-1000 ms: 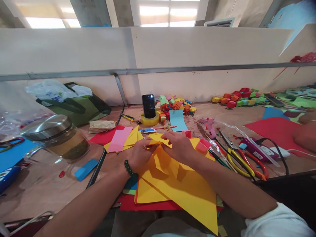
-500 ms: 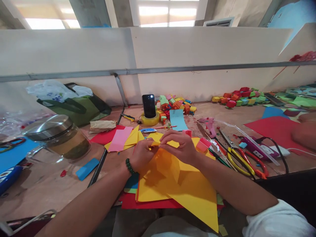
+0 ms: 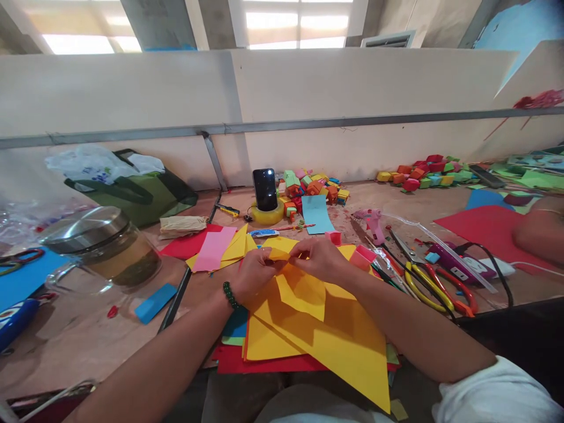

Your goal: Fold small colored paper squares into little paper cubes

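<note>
Sleeve: a white sleeve (image 3: 497, 393) at 5 o'clock, nearest the camera, on the right arm.
Sheets: a large yellow sheet (image 3: 352, 352) lies over a red sheet (image 3: 264, 365), just below the hands at 6 o'clock.
Left hand (image 3: 253, 273): closed in a pinch on the top edge of the folded yellow paper (image 3: 304, 294); a dark bead bracelet (image 3: 229, 295) sits at the wrist.
Right hand (image 3: 321, 258): pinching the same edge, fingertips nearly meeting the left's.
Paper's place: raised at its top edge, its lower flap resting on the large sheet, dead centre.
Doing it well: probably best to line up the edges before pressing, then run a thumb outward along the crease from the pinch.
Table (image 3: 66, 346): worn wood, crowded.
At 9 o'clock: a lidded glass jar (image 3: 101, 247) of brownish liquid.
At 3 o'clock: scissors (image 3: 429, 288) with yellow and red handles, and a pink glue gun (image 3: 373, 222).
At 12 o'clock: a phone (image 3: 265, 189) standing in a tape roll (image 3: 267, 214), with a heap of paper cubes (image 3: 312, 187) beside it.
Far right: another person's arm (image 3: 537, 232) over red paper.
Room: a pale partition (image 3: 352, 82), with bright windows (image 3: 299, 23) above.
</note>
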Action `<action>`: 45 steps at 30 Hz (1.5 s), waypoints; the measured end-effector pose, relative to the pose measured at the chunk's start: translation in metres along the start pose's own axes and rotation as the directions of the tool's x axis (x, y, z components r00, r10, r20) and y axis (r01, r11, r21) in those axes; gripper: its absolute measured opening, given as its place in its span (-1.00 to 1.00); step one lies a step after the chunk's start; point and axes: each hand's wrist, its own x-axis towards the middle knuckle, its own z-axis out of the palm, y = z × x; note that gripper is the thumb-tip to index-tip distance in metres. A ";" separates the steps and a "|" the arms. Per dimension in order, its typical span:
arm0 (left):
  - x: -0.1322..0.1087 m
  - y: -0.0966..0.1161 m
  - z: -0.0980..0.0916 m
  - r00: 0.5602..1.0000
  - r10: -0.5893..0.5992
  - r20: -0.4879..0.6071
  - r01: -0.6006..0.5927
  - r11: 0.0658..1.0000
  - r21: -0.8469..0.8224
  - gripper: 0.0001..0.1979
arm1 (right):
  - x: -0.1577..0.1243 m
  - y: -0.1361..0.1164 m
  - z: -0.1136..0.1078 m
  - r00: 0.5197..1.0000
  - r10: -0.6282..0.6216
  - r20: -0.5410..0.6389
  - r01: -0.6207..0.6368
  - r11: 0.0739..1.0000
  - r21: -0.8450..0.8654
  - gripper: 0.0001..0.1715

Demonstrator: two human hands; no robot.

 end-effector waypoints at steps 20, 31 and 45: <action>-0.001 0.005 -0.002 0.982 -0.191 0.018 0.191 0.971 -0.147 -0.82 | 0.004 0.003 0.004 0.998 0.057 0.003 -0.057 0.998 -0.026 -0.88; -0.004 0.010 -0.001 0.960 -0.267 0.081 0.278 0.940 -0.197 -0.74 | 0.005 0.000 0.003 0.998 0.041 -0.042 -0.039 0.998 0.054 -0.89; -0.002 0.011 0.002 0.988 -0.152 -0.013 0.147 0.973 -0.176 -0.74 | 0.013 0.010 0.011 0.998 0.000 -0.063 0.032 0.855 0.517 -0.90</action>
